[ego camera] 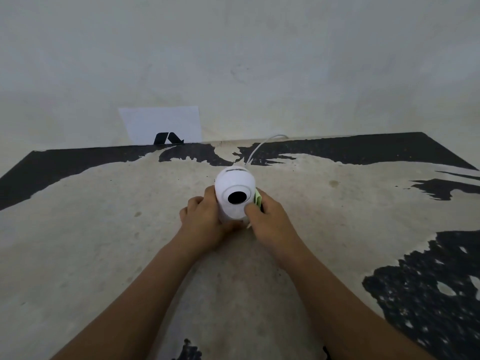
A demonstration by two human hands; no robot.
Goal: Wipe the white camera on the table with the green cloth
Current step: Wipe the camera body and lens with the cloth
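A white, rounded camera (233, 185) with a black lens facing me stands near the middle of the worn table (104, 242). My left hand (205, 219) wraps around its left side and base. Against the camera's right side my right hand (267, 219) presses a folded green cloth (257, 197), of which only a small strip shows between my fingers and the camera body. The lower part of the camera is hidden behind both hands.
A white cable (259, 146) runs from behind the camera to the wall at the table's far edge. A white sheet of paper (163, 124) with a black mark leans against the wall at the back left.
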